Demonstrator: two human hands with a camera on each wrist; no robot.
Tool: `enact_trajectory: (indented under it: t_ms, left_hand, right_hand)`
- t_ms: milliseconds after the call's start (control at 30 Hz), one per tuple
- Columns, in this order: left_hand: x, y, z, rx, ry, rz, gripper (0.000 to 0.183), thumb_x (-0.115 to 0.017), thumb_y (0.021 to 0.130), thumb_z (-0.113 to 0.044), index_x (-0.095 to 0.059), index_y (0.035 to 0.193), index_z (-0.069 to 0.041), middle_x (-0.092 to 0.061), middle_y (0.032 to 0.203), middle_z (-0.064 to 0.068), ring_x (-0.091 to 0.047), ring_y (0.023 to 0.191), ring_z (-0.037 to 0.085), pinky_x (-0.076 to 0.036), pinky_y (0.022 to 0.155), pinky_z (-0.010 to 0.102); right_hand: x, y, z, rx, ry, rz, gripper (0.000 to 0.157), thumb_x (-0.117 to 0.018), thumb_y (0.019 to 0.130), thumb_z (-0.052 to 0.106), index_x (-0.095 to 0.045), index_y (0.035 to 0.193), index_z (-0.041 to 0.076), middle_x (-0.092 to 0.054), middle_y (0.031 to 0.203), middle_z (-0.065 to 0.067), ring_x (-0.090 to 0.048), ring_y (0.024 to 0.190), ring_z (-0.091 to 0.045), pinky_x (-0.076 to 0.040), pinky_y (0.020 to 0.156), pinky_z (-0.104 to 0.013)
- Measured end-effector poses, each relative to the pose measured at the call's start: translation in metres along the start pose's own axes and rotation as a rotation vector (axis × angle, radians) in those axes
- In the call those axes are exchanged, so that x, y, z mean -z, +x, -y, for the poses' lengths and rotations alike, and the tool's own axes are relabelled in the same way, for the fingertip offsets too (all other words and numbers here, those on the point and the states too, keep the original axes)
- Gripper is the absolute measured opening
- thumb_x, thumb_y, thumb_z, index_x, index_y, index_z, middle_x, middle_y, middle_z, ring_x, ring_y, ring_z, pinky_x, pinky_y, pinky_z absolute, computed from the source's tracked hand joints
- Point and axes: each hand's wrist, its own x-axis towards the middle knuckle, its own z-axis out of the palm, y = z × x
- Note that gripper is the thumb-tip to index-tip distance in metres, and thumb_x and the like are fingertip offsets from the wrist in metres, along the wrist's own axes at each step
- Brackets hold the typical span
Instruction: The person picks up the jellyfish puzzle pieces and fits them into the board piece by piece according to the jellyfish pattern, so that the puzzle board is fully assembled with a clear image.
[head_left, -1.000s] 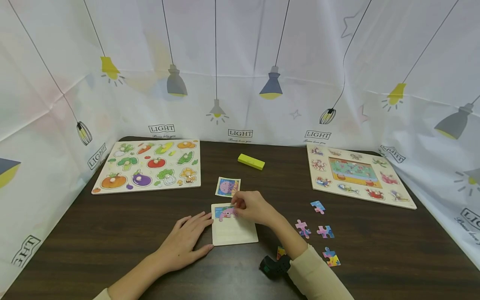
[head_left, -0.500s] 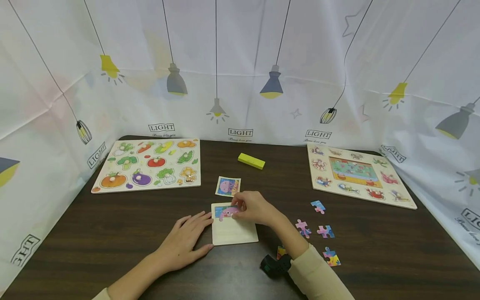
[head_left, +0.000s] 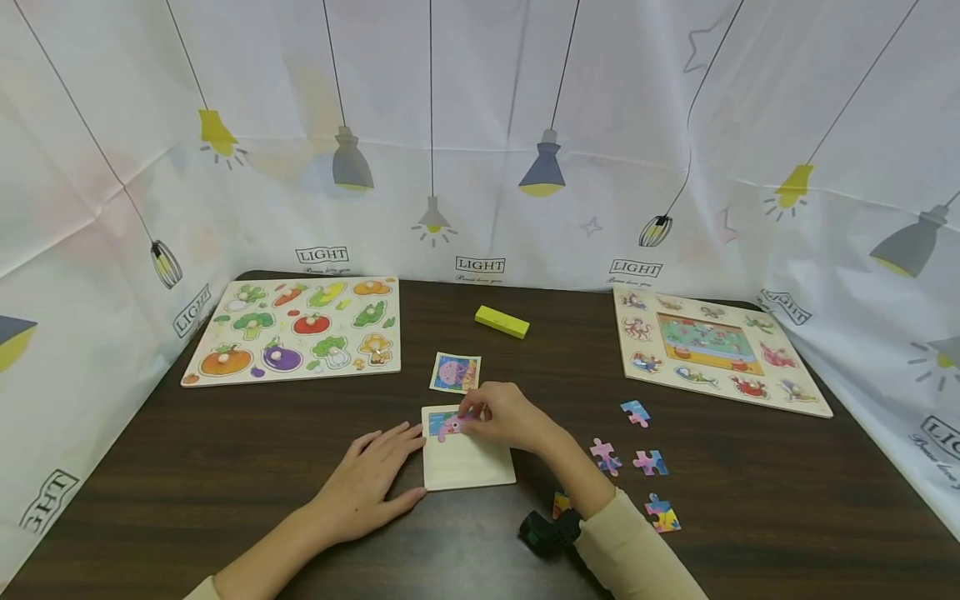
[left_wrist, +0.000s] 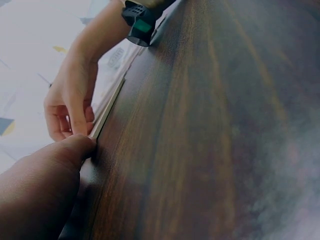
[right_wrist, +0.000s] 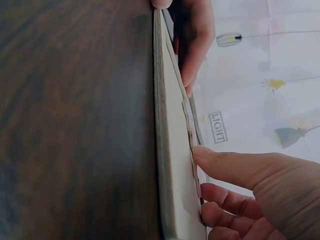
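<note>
A small pale wooden puzzle tray [head_left: 468,467] lies in front of me, with joined blue-and-pink jigsaw pieces [head_left: 441,426] along its top left. My right hand [head_left: 512,417] is over the tray's upper right, pinching a pink puzzle piece against them; its fingers cover part of the piece. In the right wrist view the thumb [right_wrist: 220,162] sits on the pieces' edge, the other fingers curled beneath. My left hand [head_left: 369,483] rests on the table with fingers extended, the fingertips and thumb at the tray's left edge. The left wrist view shows that thumb [left_wrist: 75,147] against the tray's edge.
A small picture card [head_left: 454,372] lies behind the tray, a yellow block [head_left: 502,322] farther back. Several loose pieces [head_left: 650,462] lie to the right, one [head_left: 561,505] partly behind my right forearm. A vegetable board [head_left: 352,321] and a sea-animal board [head_left: 697,375] stand at the back.
My right fingertips have shifted slightly while staying on the pink piece at the tray's top. The left hand keeps its place at the tray's left edge.
</note>
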Motion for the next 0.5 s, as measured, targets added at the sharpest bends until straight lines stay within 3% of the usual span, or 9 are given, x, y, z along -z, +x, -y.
enact_trajectory:
  t_ms: [500]
  left_hand:
    - [0.0011,0.0005,-0.0008,0.000,-0.002,0.004,0.060,-0.050,0.088,-0.052,-0.045,0.134,-0.013,-0.036,0.144,0.001,-0.028,0.133,0.017,-0.023,0.102,0.046]
  right_hand:
    - [-0.0029,0.0004,0.0033,-0.071,0.003,-0.013,0.008,-0.070,0.081,0.015,-0.066,0.087,0.013,-0.057,0.076,0.003,-0.048,0.065,-0.008,-0.042,0.057,-0.022]
